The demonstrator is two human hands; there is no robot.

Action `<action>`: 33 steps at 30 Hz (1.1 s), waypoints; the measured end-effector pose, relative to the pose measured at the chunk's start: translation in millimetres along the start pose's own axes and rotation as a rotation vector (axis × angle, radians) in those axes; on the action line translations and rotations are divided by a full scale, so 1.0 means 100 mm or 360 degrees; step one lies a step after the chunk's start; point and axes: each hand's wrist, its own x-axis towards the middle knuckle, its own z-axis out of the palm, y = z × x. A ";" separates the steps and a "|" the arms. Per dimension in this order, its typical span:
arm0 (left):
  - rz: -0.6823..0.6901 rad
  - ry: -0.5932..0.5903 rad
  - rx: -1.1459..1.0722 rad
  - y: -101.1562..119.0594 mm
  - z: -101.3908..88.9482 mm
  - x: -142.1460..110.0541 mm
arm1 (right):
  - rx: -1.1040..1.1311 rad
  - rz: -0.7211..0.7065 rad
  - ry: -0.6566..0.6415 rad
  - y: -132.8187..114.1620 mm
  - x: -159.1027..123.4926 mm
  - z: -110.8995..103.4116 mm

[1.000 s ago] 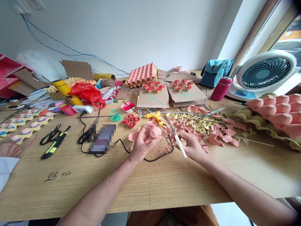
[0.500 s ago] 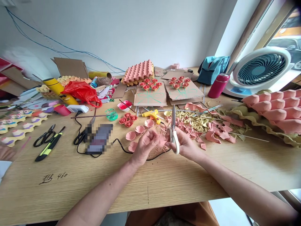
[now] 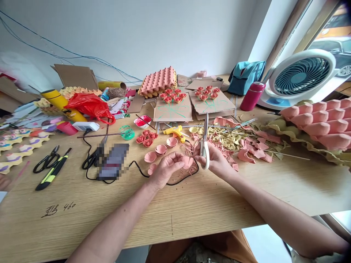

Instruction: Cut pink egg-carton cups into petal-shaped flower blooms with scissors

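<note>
Between the thumb and fingers of my left hand is a pink egg-carton cup with a cut, petal-like edge. My right hand grips white-handled scissors, their blades pointing up and away from me. The scissors stand just right of the cup, and the fingers of my right hand come close to its edge; whether they touch it I cannot tell. Left of my hands lie several cut pink cups. A yellow glue gun rests behind them, its black cord looping beneath my hands.
Pink and yellow carton scraps are heaped behind my right hand. Red paper flowers sit left of the glue gun; more stand on cardboard sheets. Black scissors and a utility knife lie left. Egg trays and a fan stand right.
The pink cup now shows more fully between my hands, its petal edge turned into view. My right hand and the scissors have shifted slightly right. The whole view has tilted a little.
</note>
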 end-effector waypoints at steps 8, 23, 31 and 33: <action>0.0094 0.0371 -0.0018 0.06 -0.04 0.02 | -0.0781 -0.0218 -0.0069 -0.09 -0.05 -0.06; 0.0248 0.0506 -0.0022 0.04 -0.12 0.07 | -0.1709 -0.0647 -0.0149 0.06 -0.04 -0.09; 0.0248 0.0420 0.0060 -0.02 -0.15 0.07 | -0.1804 -0.0654 -0.0146 0.08 -0.05 -0.10; 0.0237 0.0407 0.0097 -0.04 -0.17 0.07 | -0.1822 -0.0661 -0.0140 0.08 -0.05 -0.10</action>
